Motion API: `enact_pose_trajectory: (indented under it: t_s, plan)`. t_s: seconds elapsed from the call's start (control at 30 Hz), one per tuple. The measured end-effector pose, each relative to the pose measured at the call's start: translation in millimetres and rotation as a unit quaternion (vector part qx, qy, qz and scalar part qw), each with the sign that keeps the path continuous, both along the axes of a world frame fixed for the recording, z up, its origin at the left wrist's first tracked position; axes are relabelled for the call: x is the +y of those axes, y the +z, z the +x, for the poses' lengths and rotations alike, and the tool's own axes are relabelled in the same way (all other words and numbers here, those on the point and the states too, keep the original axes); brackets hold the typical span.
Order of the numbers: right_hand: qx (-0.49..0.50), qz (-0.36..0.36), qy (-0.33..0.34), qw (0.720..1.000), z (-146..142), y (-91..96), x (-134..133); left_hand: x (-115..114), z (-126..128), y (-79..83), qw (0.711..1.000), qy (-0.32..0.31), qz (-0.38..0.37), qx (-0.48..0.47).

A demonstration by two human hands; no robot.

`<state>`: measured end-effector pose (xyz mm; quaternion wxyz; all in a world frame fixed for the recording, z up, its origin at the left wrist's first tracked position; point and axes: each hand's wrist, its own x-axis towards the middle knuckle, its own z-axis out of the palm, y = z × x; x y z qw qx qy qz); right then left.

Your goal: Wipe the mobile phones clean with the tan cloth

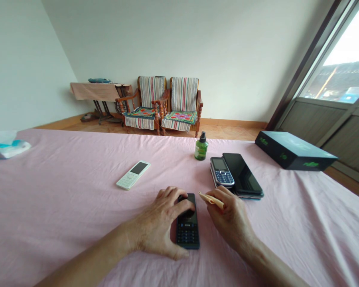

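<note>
A black keypad phone [188, 235] lies face up on the pink cloth. My left hand [160, 223] curves round it from the left, with fingers over its screen and upper edge and the thumb by its lower end. To the right of the phone, my right hand [231, 217] is closed on a folded pale yellow cloth [214, 200], which pokes out toward the phone. A white keypad phone [133, 175] rests beyond my left hand. Just past my right hand, a blue-and-silver keypad phone [223, 172] sits beside a large black smartphone [243, 175], each on top of other devices.
A green spray bottle [201, 148] stands upright behind the phones. A black box [293, 149] with green lettering is at the far right. At the left edge lies a white and blue packet [7, 147]. Two wooden chairs [182, 101] stand beyond the pink-covered surface [77, 191].
</note>
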<state>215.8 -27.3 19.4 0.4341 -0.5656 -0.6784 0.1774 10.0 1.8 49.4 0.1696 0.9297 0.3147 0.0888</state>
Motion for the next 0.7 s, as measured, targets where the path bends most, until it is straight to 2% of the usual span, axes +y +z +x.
enact_pose_trajectory:
  t_s: [0.53, 0.7]
  plan:
    - [-0.013, -0.001, 0.003, 1.0, -2.4, -2.5, 0.1, 0.7, 0.9, -1.3, 1.0, 0.001, -0.011, -0.007]
    - [-0.012, 0.002, 0.013, 1.0, -3.6, -1.3, -0.7, 1.5, -0.1, -6.1, 0.998, -0.002, -0.033, -0.05]
